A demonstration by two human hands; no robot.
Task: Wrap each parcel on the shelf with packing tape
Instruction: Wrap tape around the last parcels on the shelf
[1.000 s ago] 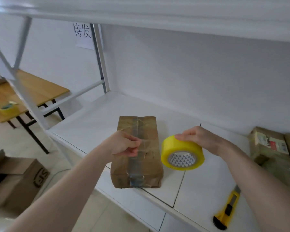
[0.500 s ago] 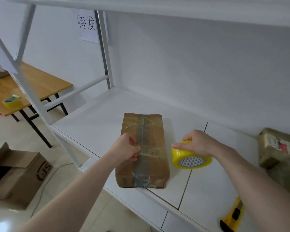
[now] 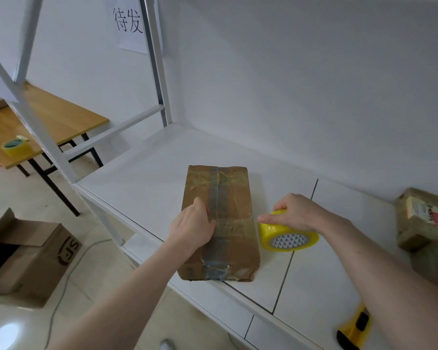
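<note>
Brown parcel (image 3: 219,223): flat on white shelf (image 3: 142,183), between both hands. Left hand (image 3: 192,227) rests curled upon it, fingers hidden, grasp unclear. Right hand (image 3: 295,213) grips yellow tape roll (image 3: 287,237) just beside it.

Pretty sure anyone would clock this as a small shipping or stockroom setup. I'm standing at a white metal shelf (image 3: 142,173) with a paper sign (image 3: 129,24) taped to the wall reading 待发. There are brown parcels (image 3: 219,221) on the shelf, one off to the right with a shipping label (image 3: 426,210). On the tiled floor there's an open SF courier carton (image 3: 28,258), plus a wooden table (image 3: 58,122) with tape on it.
</note>
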